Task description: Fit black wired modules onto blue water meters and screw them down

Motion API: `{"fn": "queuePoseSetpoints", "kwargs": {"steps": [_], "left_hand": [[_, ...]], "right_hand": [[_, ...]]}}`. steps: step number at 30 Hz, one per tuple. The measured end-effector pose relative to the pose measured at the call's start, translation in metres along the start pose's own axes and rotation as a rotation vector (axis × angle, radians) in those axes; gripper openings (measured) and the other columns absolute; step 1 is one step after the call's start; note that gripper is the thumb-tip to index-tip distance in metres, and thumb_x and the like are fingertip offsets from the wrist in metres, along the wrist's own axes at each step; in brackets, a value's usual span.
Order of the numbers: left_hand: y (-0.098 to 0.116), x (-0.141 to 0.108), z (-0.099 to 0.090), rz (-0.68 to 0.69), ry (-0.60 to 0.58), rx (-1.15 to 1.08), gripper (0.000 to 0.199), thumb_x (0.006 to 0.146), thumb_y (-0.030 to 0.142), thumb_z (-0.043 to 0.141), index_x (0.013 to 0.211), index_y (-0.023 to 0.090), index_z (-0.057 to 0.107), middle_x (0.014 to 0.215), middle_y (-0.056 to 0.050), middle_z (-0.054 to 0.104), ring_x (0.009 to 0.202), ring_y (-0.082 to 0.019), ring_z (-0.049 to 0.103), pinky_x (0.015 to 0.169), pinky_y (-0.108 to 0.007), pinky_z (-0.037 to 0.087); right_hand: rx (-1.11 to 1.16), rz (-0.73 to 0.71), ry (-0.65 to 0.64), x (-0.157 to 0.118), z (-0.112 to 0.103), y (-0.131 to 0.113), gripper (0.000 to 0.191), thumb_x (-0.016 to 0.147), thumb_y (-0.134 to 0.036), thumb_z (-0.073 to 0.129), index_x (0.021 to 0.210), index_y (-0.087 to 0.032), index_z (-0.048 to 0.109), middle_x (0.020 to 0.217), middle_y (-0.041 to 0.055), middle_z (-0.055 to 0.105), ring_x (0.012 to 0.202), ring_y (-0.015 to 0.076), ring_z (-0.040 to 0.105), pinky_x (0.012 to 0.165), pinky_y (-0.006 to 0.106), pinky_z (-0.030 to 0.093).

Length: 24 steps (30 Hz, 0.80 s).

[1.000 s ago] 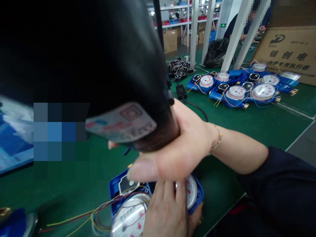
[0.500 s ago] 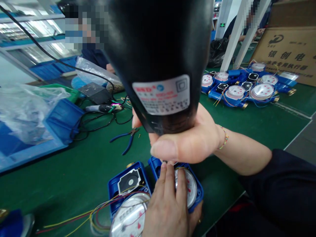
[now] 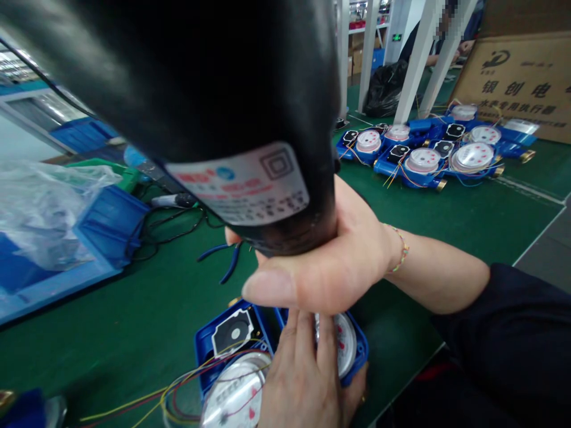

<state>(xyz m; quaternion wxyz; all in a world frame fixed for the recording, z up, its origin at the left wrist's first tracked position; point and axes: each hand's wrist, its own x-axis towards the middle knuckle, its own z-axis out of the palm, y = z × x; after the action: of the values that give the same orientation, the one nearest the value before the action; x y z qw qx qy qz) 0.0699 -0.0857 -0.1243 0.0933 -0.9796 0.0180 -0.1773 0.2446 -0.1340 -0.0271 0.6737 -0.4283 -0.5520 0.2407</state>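
Observation:
My right hand [image 3: 321, 261] is wrapped round the lower end of a black power tool [image 3: 250, 107] with a printed label, held upright close to the camera. Below it, my left hand [image 3: 301, 374] lies over a blue meter housing [image 3: 360, 351], its fingers on the round dial and its thumb at the housing's right side. To the left of that hand is a second blue housing [image 3: 203, 342] with a black square part, a round white dial [image 3: 236, 389] and loose coloured wires. The tool's tip is hidden behind my right hand.
Several blue meters [image 3: 423, 163] stand at the back right before a cardboard box [image 3: 517, 89]. Blue-handled pliers [image 3: 229, 264] lie mid-table. A blue bin [image 3: 107, 229] with plastic bags is at the left, near black cables. Another person's hand [image 3: 466, 47] shows at the far right.
The black tool and my right hand have moved left and slightly down, and the tool looks larger and more tilted. My left hand stays on the housing.

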Motion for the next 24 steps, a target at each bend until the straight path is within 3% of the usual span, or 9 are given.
{"fn": "queuePoseSetpoints", "kwargs": {"steps": [3, 9, 15, 18, 21, 24], "left_hand": [[0.0, 0.0, 0.0, -0.001, -0.015, 0.0, 0.07, 0.07, 0.05, 0.06, 0.121, 0.003, 0.047, 0.122, -0.028, 0.053, 0.111, -0.035, 0.057, 0.08, -0.041, 0.056], [0.0, -0.002, 0.0, -0.015, -0.035, -0.007, 0.069, 0.071, 0.051, 0.06, 0.121, 0.005, 0.047, 0.124, -0.026, 0.052, 0.111, -0.034, 0.057, 0.083, -0.041, 0.055], [0.002, -0.003, -0.001, -0.041, -0.032, 0.003, 0.068, 0.07, 0.047, 0.061, 0.121, 0.006, 0.045, 0.131, -0.027, 0.047, 0.12, -0.035, 0.05, 0.086, -0.042, 0.054], [0.001, -0.003, -0.001, -0.038, -0.044, 0.007, 0.068, 0.067, 0.047, 0.062, 0.12, 0.008, 0.046, 0.132, -0.025, 0.046, 0.119, -0.034, 0.051, 0.084, -0.039, 0.055], [-0.002, -0.003, 0.001, -0.014, -0.023, 0.038, 0.07, 0.066, 0.05, 0.062, 0.119, 0.007, 0.046, 0.13, -0.026, 0.048, 0.115, -0.034, 0.054, 0.08, -0.038, 0.057], [-0.007, -0.005, 0.004, 0.036, 0.012, 0.072, 0.071, 0.064, 0.054, 0.062, 0.116, 0.006, 0.048, 0.125, -0.027, 0.052, 0.109, -0.035, 0.058, 0.075, -0.036, 0.058]], "right_hand": [[0.097, -0.045, 0.013, -0.001, 0.002, -0.003, 0.024, 0.071, -0.021, 0.069, 0.089, -0.013, 0.055, 0.067, -0.0044, 0.055, 0.061, 0.0074, 0.052, 0.065, 0.02, 0.046], [0.065, 0.046, 0.015, -0.005, 0.006, -0.01, 0.02, 0.07, -0.005, 0.061, 0.086, -0.014, 0.054, 0.065, -0.0071, 0.053, 0.061, 0.0063, 0.051, 0.068, 0.018, 0.047], [0.192, 0.203, -0.152, 0.004, -0.003, -0.019, 0.032, 0.073, -0.036, 0.062, 0.094, -0.016, 0.052, 0.062, -0.0051, 0.052, 0.047, 0.0085, 0.05, 0.046, 0.019, 0.045], [0.278, 0.122, -0.16, 0.014, -0.014, -0.028, 0.038, 0.074, -0.051, 0.058, 0.087, -0.016, 0.05, 0.054, -0.0044, 0.05, 0.041, 0.0121, 0.047, 0.04, 0.025, 0.044], [0.245, -0.052, 0.002, 0.019, -0.022, -0.029, 0.024, 0.077, -0.041, 0.051, 0.075, -0.017, 0.05, 0.054, -0.0031, 0.05, 0.045, 0.0131, 0.048, 0.044, 0.027, 0.047], [0.148, -0.079, 0.259, 0.018, -0.022, -0.022, 0.013, 0.071, -0.029, 0.054, 0.074, -0.017, 0.051, 0.052, -0.0041, 0.048, 0.041, 0.0117, 0.048, 0.038, 0.023, 0.044]]}}
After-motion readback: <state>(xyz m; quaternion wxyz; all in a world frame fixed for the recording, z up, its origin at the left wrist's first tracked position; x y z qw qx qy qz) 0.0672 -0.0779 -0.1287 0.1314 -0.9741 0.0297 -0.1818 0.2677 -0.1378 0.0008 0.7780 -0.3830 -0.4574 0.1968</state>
